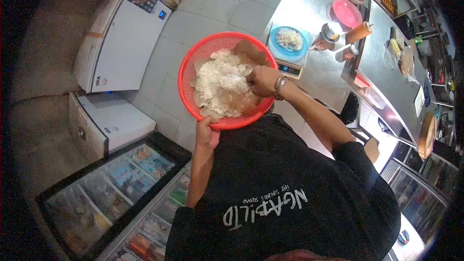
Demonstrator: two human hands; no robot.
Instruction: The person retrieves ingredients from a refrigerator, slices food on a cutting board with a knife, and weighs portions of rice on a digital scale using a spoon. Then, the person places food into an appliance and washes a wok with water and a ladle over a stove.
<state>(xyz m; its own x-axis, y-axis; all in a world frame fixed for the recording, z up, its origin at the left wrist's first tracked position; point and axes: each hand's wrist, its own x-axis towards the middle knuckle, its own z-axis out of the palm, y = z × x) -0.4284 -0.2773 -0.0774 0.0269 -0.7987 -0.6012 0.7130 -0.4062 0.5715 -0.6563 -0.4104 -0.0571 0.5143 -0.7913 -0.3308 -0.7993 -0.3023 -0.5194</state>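
Note:
A red plastic basket (181,78) with mesh sides, lined with brown paper, holds a heap of white rice (217,79). My left hand (207,133) grips the basket's near rim. Over the right part of the rice is my right hand (264,81), with a bracelet at the wrist and its fingers curled. What those fingers hold is hidden; something white shows at the rice beside them. Just right of the basket, a blue plate (277,44) with a small mound of rice rests on a scale (289,69).
The steel counter (319,75) at the right bears a pink bowl (347,13), a sauce bottle (360,32) and small containers. White freezers (125,38) stand at the left, with a glass-topped freezer (113,191) below them. A round wooden board (427,135) is at the far right.

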